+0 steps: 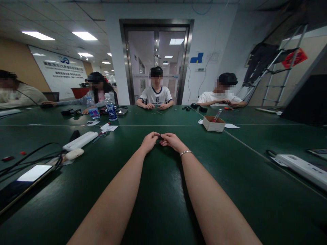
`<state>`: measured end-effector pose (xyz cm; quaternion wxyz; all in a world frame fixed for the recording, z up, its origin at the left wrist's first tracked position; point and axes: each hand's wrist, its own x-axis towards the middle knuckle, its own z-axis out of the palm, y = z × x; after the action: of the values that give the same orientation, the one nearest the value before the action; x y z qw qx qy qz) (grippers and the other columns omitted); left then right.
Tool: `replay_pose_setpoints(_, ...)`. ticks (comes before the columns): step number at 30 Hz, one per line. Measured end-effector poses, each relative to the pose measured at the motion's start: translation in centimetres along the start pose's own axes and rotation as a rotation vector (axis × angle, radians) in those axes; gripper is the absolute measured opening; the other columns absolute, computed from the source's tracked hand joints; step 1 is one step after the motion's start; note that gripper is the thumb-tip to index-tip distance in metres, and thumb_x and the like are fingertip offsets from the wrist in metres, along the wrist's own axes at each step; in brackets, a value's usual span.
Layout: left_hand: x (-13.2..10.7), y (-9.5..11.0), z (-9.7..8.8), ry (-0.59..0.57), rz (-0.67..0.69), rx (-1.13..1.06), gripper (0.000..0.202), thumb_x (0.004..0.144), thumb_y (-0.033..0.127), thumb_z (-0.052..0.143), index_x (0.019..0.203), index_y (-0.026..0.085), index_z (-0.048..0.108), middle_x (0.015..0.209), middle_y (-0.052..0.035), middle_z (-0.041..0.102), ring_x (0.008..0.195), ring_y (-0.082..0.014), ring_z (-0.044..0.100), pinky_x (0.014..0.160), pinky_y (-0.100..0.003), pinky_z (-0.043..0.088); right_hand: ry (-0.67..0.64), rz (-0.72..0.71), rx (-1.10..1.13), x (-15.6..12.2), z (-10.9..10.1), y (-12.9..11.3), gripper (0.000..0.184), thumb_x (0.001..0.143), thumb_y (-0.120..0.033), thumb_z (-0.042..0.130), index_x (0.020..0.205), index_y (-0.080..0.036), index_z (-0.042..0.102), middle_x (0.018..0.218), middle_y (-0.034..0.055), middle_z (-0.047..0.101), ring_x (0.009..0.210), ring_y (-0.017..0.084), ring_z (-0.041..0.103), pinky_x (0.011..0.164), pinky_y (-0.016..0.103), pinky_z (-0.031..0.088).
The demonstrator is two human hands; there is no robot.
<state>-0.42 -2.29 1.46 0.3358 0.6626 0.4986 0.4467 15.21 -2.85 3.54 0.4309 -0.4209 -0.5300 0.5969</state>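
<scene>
Both of my arms reach forward over the green table (163, 190), and the hands meet near its middle. Between the fingertips sits a small dark piece (160, 137), too small and too covered to name. My left hand (150, 141) pinches it from the left side. From the right, my right hand (171, 141) has its thumb and fingers closed on the same piece, with a silver bracelet (186, 153) round the wrist. Most of the piece is hidden by the fingers.
A cardboard box (214, 124) stands ahead to the right. White power strips (81, 141) with cables and a phone (28, 180) lie at left; another white strip (301, 166) is at right. Bottles (110, 109) stand further back. Several people sit along the far side.
</scene>
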Motion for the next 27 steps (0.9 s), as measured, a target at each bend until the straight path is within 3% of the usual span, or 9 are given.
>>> replay_pose_setpoints(14,0.23,-0.44,0.01,0.0,0.035,0.031,0.027,0.079,0.026,0.045,0.098,0.018,0.063,0.084,-0.0027,0.064,0.063,-0.0113,0.053,0.056,-0.022,0.042,0.006,-0.001,0.003,0.11,0.02,0.09,0.01,0.09,-0.014,0.057,0.081,-0.009,0.057,0.06,0.0085,0.065,0.048,0.011,0.062,0.047,0.016,0.053)
replay_pose_setpoints(19,0.17,-0.3,-0.01,-0.004,0.016,0.03,0.028,0.084,0.028,0.042,0.098,0.017,0.063,0.083,-0.0037,0.064,0.072,-0.0126,0.057,0.057,-0.02,0.042,0.006,0.001,0.001,0.14,-0.01,0.13,0.009,0.089,-0.015,0.059,0.082,-0.009,0.057,0.06,0.0077,0.065,0.048,0.011,0.062,0.047,0.016,0.054)
replay_pose_setpoints(24,0.03,0.03,-0.1,-0.024,-0.026,0.028,0.029,0.084,0.034,0.043,0.099,0.018,0.062,0.086,-0.0033,0.063,0.061,-0.0097,0.052,0.053,-0.019,0.041,0.002,-0.003,0.006,0.18,-0.12,0.2,0.009,0.088,-0.016,0.061,0.082,-0.01,0.058,0.06,0.008,0.065,0.048,0.012,0.062,0.047,0.016,0.054)
replay_pose_setpoints(27,-0.01,0.07,-0.09,-0.021,-0.016,0.017,0.027,0.081,0.029,0.046,0.1,0.018,0.061,0.087,-0.0032,0.063,0.061,-0.0093,0.052,0.054,-0.019,0.041,-0.002,-0.002,0.012,0.19,-0.12,0.19,0.01,0.089,-0.016,0.061,0.081,-0.009,0.058,0.06,0.0082,0.065,0.048,0.012,0.062,0.047,0.016,0.053)
